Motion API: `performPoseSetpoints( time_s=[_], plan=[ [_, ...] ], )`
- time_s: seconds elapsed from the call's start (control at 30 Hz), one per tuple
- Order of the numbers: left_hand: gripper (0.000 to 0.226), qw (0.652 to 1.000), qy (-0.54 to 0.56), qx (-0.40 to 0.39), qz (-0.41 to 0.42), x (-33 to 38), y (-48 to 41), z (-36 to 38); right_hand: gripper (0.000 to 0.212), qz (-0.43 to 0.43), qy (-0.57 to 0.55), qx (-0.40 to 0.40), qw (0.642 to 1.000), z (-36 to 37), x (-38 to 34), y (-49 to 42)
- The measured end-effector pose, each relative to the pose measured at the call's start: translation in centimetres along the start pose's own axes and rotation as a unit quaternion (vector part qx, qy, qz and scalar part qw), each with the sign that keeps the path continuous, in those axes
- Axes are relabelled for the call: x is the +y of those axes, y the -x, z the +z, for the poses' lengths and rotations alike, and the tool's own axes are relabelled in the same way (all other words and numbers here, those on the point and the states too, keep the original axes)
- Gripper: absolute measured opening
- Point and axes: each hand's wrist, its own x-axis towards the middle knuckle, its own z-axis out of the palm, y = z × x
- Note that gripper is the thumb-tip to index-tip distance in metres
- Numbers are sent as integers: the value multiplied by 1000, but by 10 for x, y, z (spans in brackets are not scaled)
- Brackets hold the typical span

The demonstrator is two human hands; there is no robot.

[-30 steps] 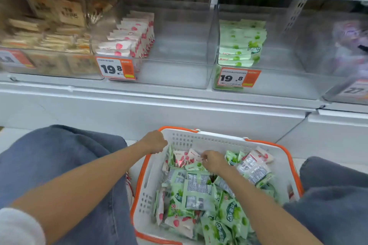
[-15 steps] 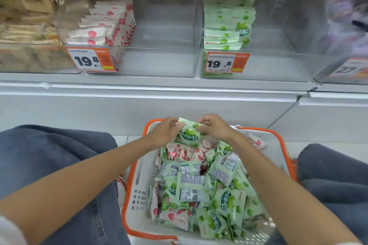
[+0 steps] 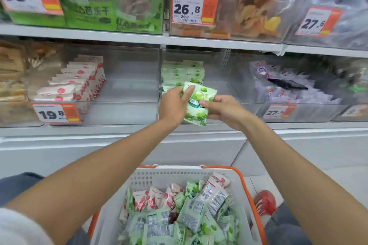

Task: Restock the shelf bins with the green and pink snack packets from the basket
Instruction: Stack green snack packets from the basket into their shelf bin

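A person crouches or sits low before a shop shelf, both arms reaching forward. Both hands grasp one green packet: the left hand grips its upper left corner with the thumb laid across the printed face, and the right hand pinches its right edge. The packet is held up, slightly tilted, printed side toward the person, right in front of the clear green bin. It looks as if it is being turned and squared up to match the green stack, which sits at the left of that bin with bare room beside it. One bin to the left, the pink bin holds a neat row of pink packets standing on edge at its left side, again with room to spare. A price label reading 19.8 is fixed to its front. Below the arms, between the person's knees, stands the basket, white with an orange rim, heaped with loose packets, green and pink mixed, so most of the restocking seems yet to be done. The lower shelf is white metal. To the right another clear bin carries purple packets. The upper shelf carries large bags of dried fruit behind orange and white price labels. Pale floor shows at the right, with a red object, unclear what, beside the basket.
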Motion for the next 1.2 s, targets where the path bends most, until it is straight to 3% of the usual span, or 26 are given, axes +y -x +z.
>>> performPoseSetpoints(
  time_s=[0.1,0.2,0.33,0.43,0.57,0.83,1.0,1.2],
  plan=[
    [41,998,-29,-21,49,12,-42,6,24,-42,-7,90,995,-36,-26,-34],
    [36,987,-121,-74,70,-9,-80,16,17,-49,66,163,983,-59,-32,-84],
    [40,973,-200,-103,58,-38,-101,29,30,43,244,140,959,-60,-3,-163],
    [40,972,-209,-93,60,-44,-106,32,38,51,300,129,944,-50,10,-197],
    [42,968,-223,-90,67,-48,-106,33,79,111,356,125,919,-38,6,-193],
    [47,969,-220,-86,74,-47,-104,32,50,84,373,127,915,-34,11,-193],
    [47,969,-217,-83,77,-42,-100,30,44,105,432,110,889,-34,12,-184],
    [45,973,-204,-83,64,-37,-97,28,29,96,405,139,899,-32,7,-177]
  ],
)
